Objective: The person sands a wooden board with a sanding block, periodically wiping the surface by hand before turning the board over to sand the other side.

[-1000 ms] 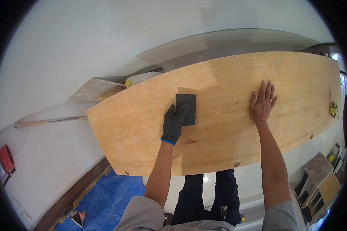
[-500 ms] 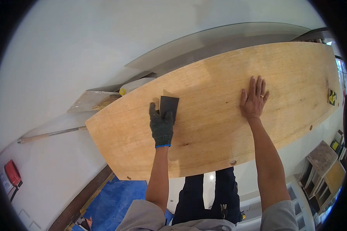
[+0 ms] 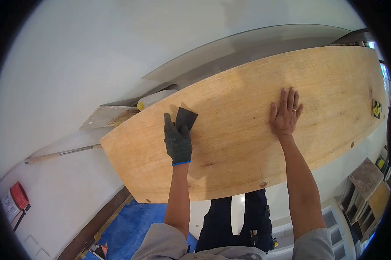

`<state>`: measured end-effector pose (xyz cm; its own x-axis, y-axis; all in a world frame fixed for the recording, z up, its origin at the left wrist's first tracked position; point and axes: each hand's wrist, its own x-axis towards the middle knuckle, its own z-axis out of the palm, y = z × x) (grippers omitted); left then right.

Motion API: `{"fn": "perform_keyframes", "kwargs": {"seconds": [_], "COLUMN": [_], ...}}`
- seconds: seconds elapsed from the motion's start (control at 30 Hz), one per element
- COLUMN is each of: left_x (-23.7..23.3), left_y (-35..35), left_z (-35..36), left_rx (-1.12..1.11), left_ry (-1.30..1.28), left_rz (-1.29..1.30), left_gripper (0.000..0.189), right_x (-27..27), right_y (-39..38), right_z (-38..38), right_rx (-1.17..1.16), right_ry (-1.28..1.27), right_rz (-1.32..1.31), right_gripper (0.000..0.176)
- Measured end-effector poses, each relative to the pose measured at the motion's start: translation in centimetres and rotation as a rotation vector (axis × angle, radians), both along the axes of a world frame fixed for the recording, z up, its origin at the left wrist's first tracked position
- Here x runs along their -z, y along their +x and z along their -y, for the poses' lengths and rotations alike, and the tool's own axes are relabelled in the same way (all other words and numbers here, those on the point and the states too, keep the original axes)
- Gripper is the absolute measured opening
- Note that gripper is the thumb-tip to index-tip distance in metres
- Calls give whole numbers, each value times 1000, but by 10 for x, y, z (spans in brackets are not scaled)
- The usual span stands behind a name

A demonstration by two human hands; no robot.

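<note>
A large pale wooden panel (image 3: 230, 130) with a few dark knots stretches across the view in front of me. My left hand (image 3: 178, 141), in a dark knitted glove with a blue cuff edge, is over the panel's left part. It grips a dark piece of sandpaper (image 3: 187, 120) between thumb and fingers, with the index finger pointing away from me. My right hand (image 3: 285, 115) is bare, a ring on one finger, and lies flat on the panel right of the middle, fingers stretched out.
A black and yellow object (image 3: 376, 109) lies at the panel's right end. Behind the panel are a white jug with a yellow cap (image 3: 156, 99) and a grey sheet (image 3: 247, 45) along the wall. Blue sheeting (image 3: 132, 227) covers floor at lower left; wooden pieces (image 3: 366, 177) stand at right.
My left hand has shifted slightly left, and the sandpaper has tilted clockwise. My right hand stays flat on the same part of the panel.
</note>
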<state>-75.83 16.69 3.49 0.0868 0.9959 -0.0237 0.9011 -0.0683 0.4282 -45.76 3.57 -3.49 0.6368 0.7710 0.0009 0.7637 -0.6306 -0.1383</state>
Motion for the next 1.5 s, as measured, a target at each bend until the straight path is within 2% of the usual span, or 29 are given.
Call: {"fn": "perform_keyframes", "kwargs": {"seconds": [0.07,0.17,0.27,0.3,0.4,0.5,0.6,0.63,0.73,0.83,0.93,1.0,1.07,1.17,1.23,1.33,1.37,1.47,1.5], "left_x": [6,11,-3,-19,-7,-4,-8,0,39,40,32,42,46,49,42,36,15,23,33], "left_y": [-8,-17,-25,-17,-6,26,58,62,59,62,86,131,177,144,87,-25,-39,-20,9], "left_z": [-4,-11,-25,-25,-16,-17,-19,-19,-6,-4,3,16,33,23,16,6,3,15,17], "left_rx": [151,159,-108,-316,-122,218,532,564,536,517,624,844,886,1009,1117,1049,1016,775,744], "left_ry": [121,41,-530,-706,-484,270,563,455,256,236,451,30,284,260,137,168,146,317,188], "left_rz": [-141,-200,589,777,768,7,-140,-161,76,62,-205,80,114,269,178,-39,-75,-158,-37], "left_gripper": [40,28,22,23,19,25,29,31,31,30,32,39,40,38,35,34,31,28,27], "right_x": [1,2,0,0,-3,-2,-3,-3,-3,-5,-4,-2,-2,0,0,1,1,0,-1], "right_y": [-1,1,1,0,0,0,-1,-2,-2,-2,1,-1,0,1,-1,2,2,0,-2], "right_z": [1,1,0,0,-1,-1,-1,0,0,0,-3,0,0,-1,0,-2,-2,-2,0], "right_rx": [-7,-7,6,11,12,9,21,18,16,16,15,0,-2,-22,-25,-22,-20,-10,-4], "right_ry": [15,17,-8,-20,-8,-15,-15,-28,-40,-32,-21,11,-12,19,44,62,62,48,39], "right_rz": [-2,5,-4,-14,-30,-22,-39,-35,-22,-35,-25,-13,7,13,8,8,6,-5,-10], "right_gripper": [63,64,64,64,64,65,65,64,64,64,64,64,64,64,63,63,63,63,63]}}
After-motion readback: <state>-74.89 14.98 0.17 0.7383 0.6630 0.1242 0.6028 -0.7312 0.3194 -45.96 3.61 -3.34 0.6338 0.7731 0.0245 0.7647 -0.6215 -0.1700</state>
